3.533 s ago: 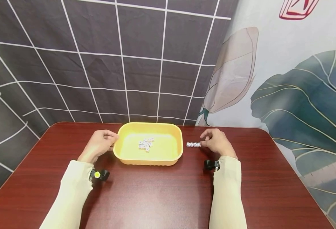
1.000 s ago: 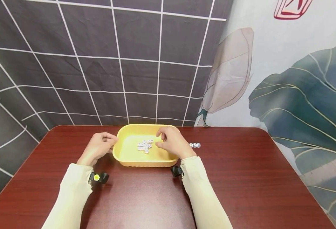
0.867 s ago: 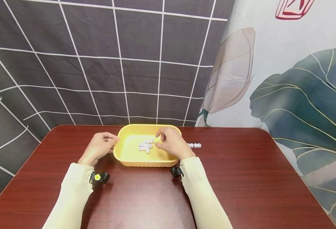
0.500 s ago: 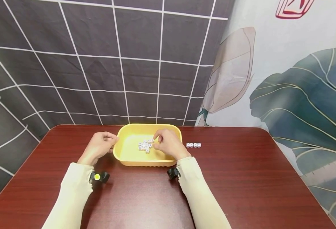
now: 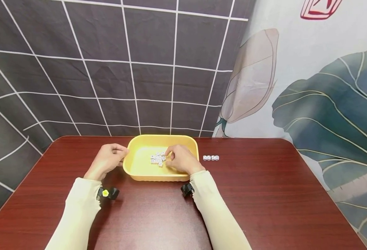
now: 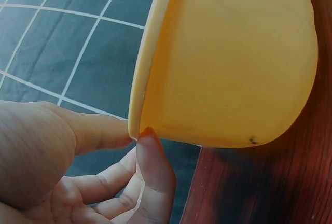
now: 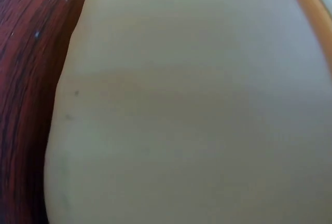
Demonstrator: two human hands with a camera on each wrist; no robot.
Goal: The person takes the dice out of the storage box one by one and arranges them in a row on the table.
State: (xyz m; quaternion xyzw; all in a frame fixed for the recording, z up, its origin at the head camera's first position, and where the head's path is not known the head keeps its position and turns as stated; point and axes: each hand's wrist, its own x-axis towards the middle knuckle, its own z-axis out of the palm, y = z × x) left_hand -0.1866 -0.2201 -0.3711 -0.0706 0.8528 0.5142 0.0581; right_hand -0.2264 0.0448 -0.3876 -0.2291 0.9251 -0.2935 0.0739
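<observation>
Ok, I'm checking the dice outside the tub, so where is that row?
In the head view, the row of dice lies on the table, just right of the yellow tub.

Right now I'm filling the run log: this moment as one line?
left hand: pinches yellow tub | right hand: inside tub by dice pile, grip unclear | four dice: row on table, right of tub

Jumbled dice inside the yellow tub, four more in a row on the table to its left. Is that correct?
Wrong side: the head view shows the row of four dice on the table right of the yellow tub. The rest stands.
</observation>
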